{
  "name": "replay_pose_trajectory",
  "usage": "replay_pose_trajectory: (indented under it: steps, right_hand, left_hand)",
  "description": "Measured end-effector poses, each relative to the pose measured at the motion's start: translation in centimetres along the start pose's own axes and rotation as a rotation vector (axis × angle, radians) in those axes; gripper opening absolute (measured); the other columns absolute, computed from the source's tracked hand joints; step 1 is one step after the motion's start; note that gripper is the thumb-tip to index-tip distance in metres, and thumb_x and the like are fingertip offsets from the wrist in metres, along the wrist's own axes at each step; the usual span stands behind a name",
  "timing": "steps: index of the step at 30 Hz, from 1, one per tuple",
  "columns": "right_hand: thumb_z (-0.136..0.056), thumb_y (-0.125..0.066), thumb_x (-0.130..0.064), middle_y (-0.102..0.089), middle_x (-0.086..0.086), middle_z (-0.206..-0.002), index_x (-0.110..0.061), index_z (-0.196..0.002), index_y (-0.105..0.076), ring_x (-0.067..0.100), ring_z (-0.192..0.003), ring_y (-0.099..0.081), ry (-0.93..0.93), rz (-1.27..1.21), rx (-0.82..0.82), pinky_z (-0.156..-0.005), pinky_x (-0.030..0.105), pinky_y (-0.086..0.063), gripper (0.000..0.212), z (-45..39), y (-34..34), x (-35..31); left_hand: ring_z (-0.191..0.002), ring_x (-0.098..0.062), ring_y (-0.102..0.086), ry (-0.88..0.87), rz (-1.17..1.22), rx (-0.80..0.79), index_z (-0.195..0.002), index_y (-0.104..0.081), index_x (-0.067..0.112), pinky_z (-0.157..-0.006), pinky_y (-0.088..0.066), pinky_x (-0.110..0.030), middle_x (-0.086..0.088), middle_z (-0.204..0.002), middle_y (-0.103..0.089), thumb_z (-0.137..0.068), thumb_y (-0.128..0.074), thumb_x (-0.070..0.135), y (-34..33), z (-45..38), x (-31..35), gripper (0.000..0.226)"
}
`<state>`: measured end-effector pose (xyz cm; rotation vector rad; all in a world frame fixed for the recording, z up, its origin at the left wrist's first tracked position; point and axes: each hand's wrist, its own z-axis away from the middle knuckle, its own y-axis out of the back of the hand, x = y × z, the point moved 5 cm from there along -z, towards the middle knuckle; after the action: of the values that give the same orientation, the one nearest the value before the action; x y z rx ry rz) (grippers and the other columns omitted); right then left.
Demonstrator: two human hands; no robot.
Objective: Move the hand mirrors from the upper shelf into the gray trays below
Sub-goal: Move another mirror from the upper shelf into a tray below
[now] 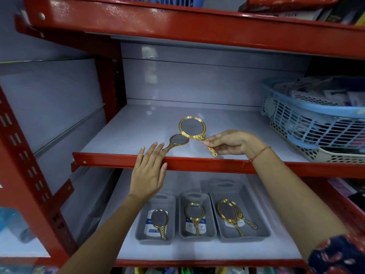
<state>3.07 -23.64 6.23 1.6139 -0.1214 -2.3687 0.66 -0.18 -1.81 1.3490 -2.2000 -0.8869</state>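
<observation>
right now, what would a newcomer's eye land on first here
The large gold hand mirror, tilted up off the upper shelf in the right hand, with a smaller mirror lying by the left hand. Below, three gray trays already hold gold mirrors.

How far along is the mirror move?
Done: four mirrors in the gray trays, one left, one middle, two right. In hand: right hand holds the large mirror by its handle. Left: small mirror on the upper shelf, left hand reaching.
</observation>
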Motion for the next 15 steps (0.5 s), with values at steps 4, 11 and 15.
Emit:
replay_pose_trajectory:
  steps: [4,11,15]
  right_hand:
    - [-0.083,-0.065,0.0,-0.073,-0.005,-0.077,-0.014,-0.092,-0.069,0.005,-0.069,-0.069,0.045,-0.113,-0.069,-0.067,0.016,-0.059,0.017,3.3,-0.7,2.5]
    - [-0.081,-0.066,0.001,-0.073,-0.002,-0.083,-0.013,-0.091,-0.069,0.011,-0.081,-0.066,-0.101,-0.067,-0.121,-0.074,0.019,-0.057,0.017,6.2,-2.9,10.9]
    - [-0.083,-0.065,0.001,-0.075,-0.004,-0.072,-0.013,-0.09,-0.069,0.008,-0.072,-0.067,-0.253,-0.091,-0.168,-0.065,0.018,-0.059,0.016,5.0,-4.0,16.1]
  left_hand:
    - [-0.14,-0.019,-0.037,0.005,0.014,0.003,-0.131,-0.054,0.013,-0.121,-0.017,-0.043,-0.003,-0.142,-0.05,-0.099,-0.029,0.03,0.2,0.0,0.1,0.045]
    - [-0.137,-0.021,-0.04,0.002,0.049,0.025,-0.129,-0.054,0.011,-0.12,-0.018,-0.043,-0.004,-0.139,-0.053,-0.099,-0.029,0.029,0.7,0.1,0.3,0.043]
    - [-0.138,-0.021,-0.038,0.013,0.053,0.034,-0.129,-0.054,0.01,-0.121,-0.015,-0.043,-0.005,-0.139,-0.053,-0.1,-0.029,0.029,0.6,0.2,0.4,0.043]
